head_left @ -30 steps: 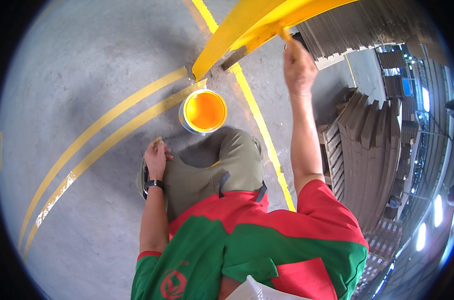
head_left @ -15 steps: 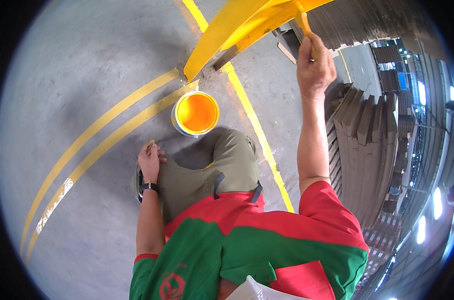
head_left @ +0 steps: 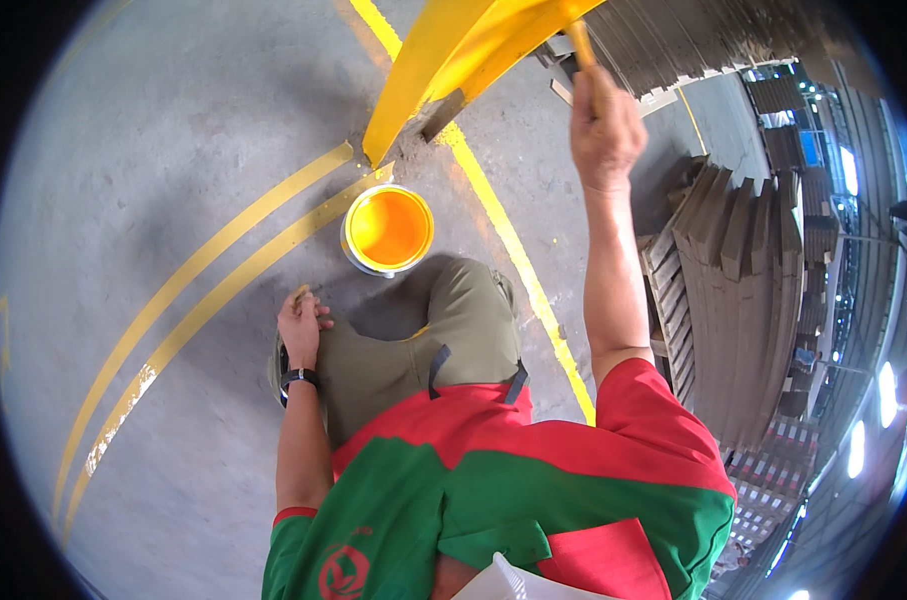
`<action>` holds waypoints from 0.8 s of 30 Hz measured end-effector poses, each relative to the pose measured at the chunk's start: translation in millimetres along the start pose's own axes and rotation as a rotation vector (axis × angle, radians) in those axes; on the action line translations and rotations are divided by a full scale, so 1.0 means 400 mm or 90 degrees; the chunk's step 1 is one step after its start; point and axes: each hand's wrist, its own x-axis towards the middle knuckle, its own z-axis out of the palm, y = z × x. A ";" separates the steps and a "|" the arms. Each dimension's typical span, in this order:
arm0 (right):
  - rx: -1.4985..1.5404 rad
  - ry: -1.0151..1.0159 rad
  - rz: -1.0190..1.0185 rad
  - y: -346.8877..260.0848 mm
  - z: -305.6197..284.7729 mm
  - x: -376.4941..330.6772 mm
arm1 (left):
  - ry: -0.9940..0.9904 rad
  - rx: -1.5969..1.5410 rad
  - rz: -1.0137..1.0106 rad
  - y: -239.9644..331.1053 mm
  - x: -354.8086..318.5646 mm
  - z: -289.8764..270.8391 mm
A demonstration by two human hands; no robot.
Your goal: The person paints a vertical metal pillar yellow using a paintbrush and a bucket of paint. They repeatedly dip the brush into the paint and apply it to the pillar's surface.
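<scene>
Head view: right hand (head_left: 605, 135) raised, fist closed round a brush handle (head_left: 579, 45) pointing up against the yellow beam (head_left: 453, 60). Below the beam's low end sits the paint bucket (head_left: 387, 230); the left hand (head_left: 301, 325), fingers loosely curled and empty, rests nearer it.

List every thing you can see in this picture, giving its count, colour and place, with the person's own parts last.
paint bucket: one, white, full of yellow paint, on the floor ahead of the knee.
yellow beam: one, slanting overhead at top.
brush handle: one, yellowish, raised at the beam.
floor lines: several, yellow, on grey concrete.
stacked planks: many, brown, at right.
left hand: resting by the knee.
right hand: gripping the brush handle.
</scene>
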 end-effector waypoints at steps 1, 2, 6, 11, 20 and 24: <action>-0.012 0.030 0.016 0.015 -0.012 0.015 | -0.005 0.006 0.012 0.001 0.000 0.003; -0.007 0.025 -0.037 0.019 -0.016 0.016 | -0.005 0.001 0.010 0.002 -0.001 0.004; 0.006 -0.139 -0.109 -0.006 0.034 -0.088 | -0.009 -0.008 0.018 -0.001 -0.002 0.003; 0.148 -0.427 0.008 -0.055 0.085 -0.231 | -0.016 0.013 0.021 -0.010 0.001 0.000; 0.066 0.075 -0.043 0.090 0.010 -0.051 | -0.016 0.055 0.021 -0.007 0.001 0.004; 0.062 -0.094 -0.074 0.038 0.039 -0.153 | -0.012 0.059 0.021 -0.013 0.006 0.004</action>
